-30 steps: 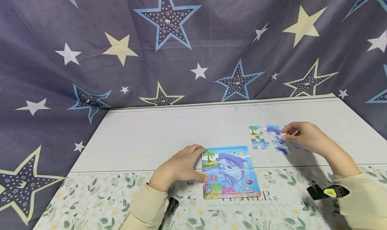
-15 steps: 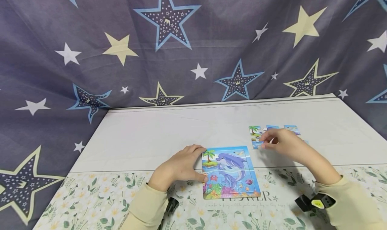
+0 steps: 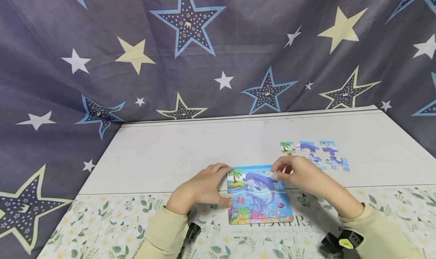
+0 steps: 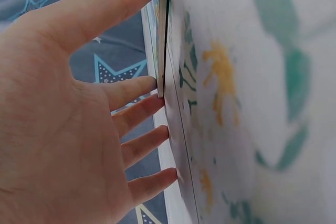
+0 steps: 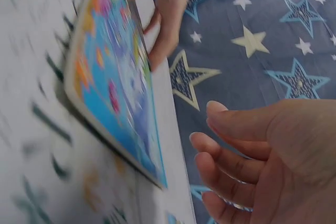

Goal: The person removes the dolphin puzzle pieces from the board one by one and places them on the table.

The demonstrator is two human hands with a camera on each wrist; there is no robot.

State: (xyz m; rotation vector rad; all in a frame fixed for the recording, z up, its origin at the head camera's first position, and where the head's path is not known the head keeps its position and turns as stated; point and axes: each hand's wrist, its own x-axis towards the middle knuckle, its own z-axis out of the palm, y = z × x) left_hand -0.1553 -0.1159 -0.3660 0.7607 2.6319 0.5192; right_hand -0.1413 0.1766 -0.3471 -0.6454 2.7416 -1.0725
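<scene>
A square jigsaw board (image 3: 253, 213) with a dolphin and sea picture lies flat on the table. My left hand (image 3: 204, 185) stays at its left side, thumb and fingertips at the edge; in the left wrist view the fingers extend nearly straight beside the board's thin edge (image 4: 163, 40). At the board's back right corner is my right hand (image 3: 303, 176), fingertips close over the picture. The right wrist view shows that hand (image 5: 294, 150) with fingers loosely bent, thumb apart from them, and no piece between. Several loose jigsaw pieces (image 3: 308, 146) lie behind it, some partly hidden.
A white cover with a floral-printed front part (image 3: 112, 225) lies on the table. Behind stands a dark star-patterned curtain (image 3: 218, 36). The palm-tree piece (image 3: 285, 147) is at the left end of the loose pieces, near my right hand.
My right hand has moved left and toward me, from over the loose pieces to the board's back right corner. The left hand and the board have hardly moved.
</scene>
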